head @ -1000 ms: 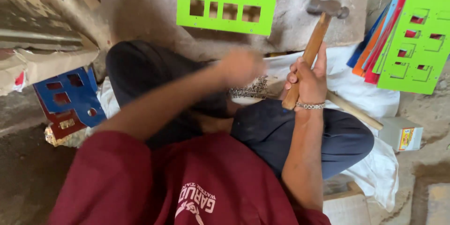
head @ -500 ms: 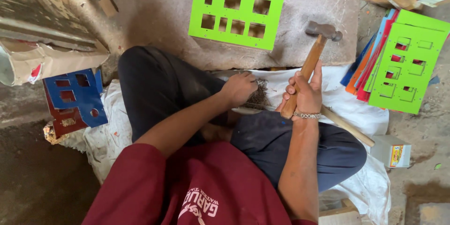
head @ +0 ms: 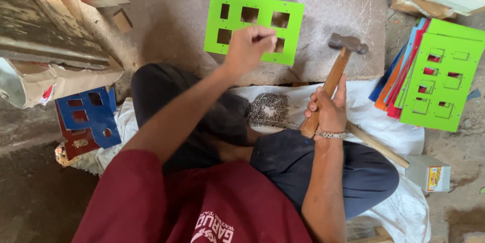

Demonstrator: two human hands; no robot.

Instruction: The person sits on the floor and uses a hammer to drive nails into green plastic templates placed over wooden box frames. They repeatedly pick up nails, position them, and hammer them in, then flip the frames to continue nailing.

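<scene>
While the person is sitting cross-legged on the floor, the left hand [head: 250, 46] is reaching forward toward twelve o'clock, hovering over the lower edge of a green plate [head: 254, 25] with rectangular cut-outs. Its fingers are pinched together as if around something small; what, if anything, is between them is too small to tell. That plate is lying flat on a grey stone slab [head: 333, 15], which is probably serving as the hard backing for striking.

The right hand [head: 328, 111] is wrapped firmly around the lower part of a wooden-handled hammer [head: 339, 66], keeping it upright with the steel head raised at about one o'clock, just off the plate's right edge, clear of the other hand yet seemingly ready to come down.

A heap of small metal nails [head: 268, 110] is resting on a white sack [head: 394, 131] spread over the lap area, between the two arms, likely so that either hand is finding them close by. A long wooden stick [head: 379, 146] is lying on the sack at three o'clock.

At two o'clock, a stack of coloured plates [head: 434, 78], green on top, is waiting within arm's reach. At nine o'clock, blue and red plates [head: 83, 119] are sitting well apart from that stack. A small box [head: 429, 173] is standing at four o'clock.
</scene>
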